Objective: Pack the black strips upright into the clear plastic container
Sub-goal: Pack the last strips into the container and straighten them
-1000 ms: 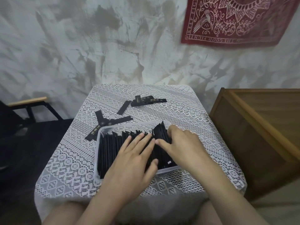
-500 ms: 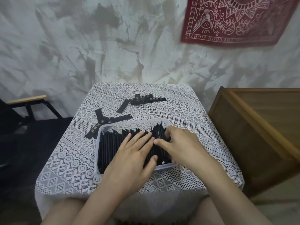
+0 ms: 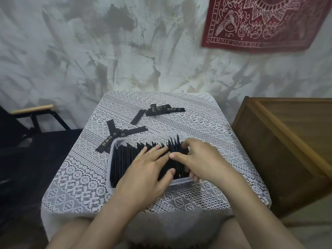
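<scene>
A clear plastic container (image 3: 111,155) sits on the lace-covered table (image 3: 75,180), packed with several black strips (image 3: 122,159) standing on edge. My left hand (image 3: 145,169) lies flat on top of the packed strips, fingers straight, pressing them. My right hand (image 3: 199,159) is at the container's right end, fingers curled around the rightmost upright strips (image 3: 175,146), thumb pointing left against them. Loose black strips lie on the cloth beyond the container: a crossed group (image 3: 118,135) at its far left corner and a small pile (image 3: 161,110) further back.
A wooden cabinet (image 3: 280,141) stands close on the right of the table. A dark chair with a wooden armrest (image 3: 32,109) is on the left. A plastered wall with a red cloth hanging (image 3: 260,24) is behind the table.
Both hands have shifted slightly away along the strips in the container. My right hand's fingers have curled further around the rightmost strips.
</scene>
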